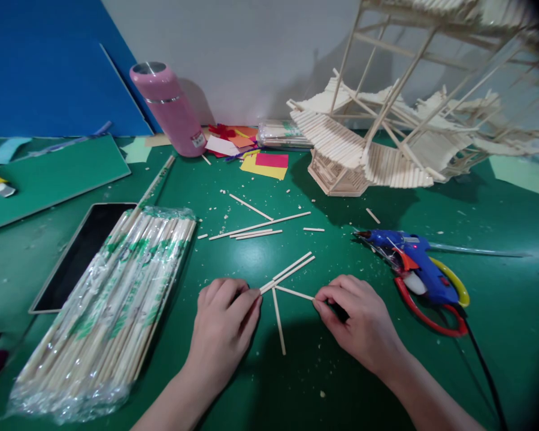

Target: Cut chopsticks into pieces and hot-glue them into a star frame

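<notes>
Two pinches occupy us: our left hand (224,317) grips the near end of the angled sticks (291,272), our right hand (359,323) the outer tip of a short stick (294,293) — lying between our hands, long axis mostly sideways. Beyond, we see loose sticks (260,225).

Room between forearms (424,389), sticks (279,322) ahead, glue gun (427,266) rightward

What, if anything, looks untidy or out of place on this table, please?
Pale crumbs are scattered across the green table, like unswept debris. At the right, the blue glue gun lies on its side, overlapping red and yellow handles, which looks haphazard. At the left, the packed sticks partly cover a dark-screened device.
</notes>
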{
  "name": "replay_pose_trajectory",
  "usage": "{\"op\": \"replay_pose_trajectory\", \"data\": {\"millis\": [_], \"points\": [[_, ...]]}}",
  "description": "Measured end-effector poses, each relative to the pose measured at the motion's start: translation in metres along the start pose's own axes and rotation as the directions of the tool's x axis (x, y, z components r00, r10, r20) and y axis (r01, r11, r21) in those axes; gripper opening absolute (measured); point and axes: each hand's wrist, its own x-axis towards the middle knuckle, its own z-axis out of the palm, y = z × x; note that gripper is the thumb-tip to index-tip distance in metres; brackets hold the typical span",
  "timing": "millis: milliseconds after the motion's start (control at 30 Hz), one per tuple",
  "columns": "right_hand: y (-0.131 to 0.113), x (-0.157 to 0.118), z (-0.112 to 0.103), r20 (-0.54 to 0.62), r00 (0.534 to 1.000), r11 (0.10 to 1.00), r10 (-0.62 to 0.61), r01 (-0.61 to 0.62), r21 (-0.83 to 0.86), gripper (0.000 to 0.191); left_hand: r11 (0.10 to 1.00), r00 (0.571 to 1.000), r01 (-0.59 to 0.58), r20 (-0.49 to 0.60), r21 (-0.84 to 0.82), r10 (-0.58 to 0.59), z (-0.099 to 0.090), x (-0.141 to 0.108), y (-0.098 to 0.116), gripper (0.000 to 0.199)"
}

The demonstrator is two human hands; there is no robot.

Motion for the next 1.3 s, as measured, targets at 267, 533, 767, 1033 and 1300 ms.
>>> {"op": "replay_pose_trajectory", "data": {"millis": [267, 533, 767, 1033, 1300], "points": [[-0.002, 0.000, -0.001, 0.003, 1.000, 1.000, -0.003, 0.003, -0.017, 0.012, 1.000, 1.000, 0.007, -0.001, -0.003, -0.007, 0.000, -0.001, 0.000, 0.012], [-0.002, 0.001, -0.002, 0.014, 1.000, 1.000, 0.006, -0.006, -0.002, 0.011, 1.000, 1.000, -0.001, 0.000, -0.004, 0.001, 0.000, 0.000, 0.000, 0.012], [-0.002, 0.000, 0.000, 0.007, 1.000, 1.000, 0.012, -0.012, 0.008, 0.011, 1.000, 1.000, 0.000, -0.001, -0.002, 0.000, 0.000, 0.000, 0.001, 0.013], [-0.002, 0.000, -0.011, -0.021, 0.996, 0.964, 0.092, -0.084, 0.253, 0.018, 1.000, 1.000, 0.018, 0.013, 0.012, -0.018, -0.001, 0.000, 0.001, 0.015], [0.006, 0.000, -0.011, -0.129, 0.972, 0.916, 0.196, -0.135, 0.378, 0.019, 0.998, 0.998, 0.032, -0.056, -0.045, -0.034, -0.001, 0.000, 0.002, 0.015]]}}
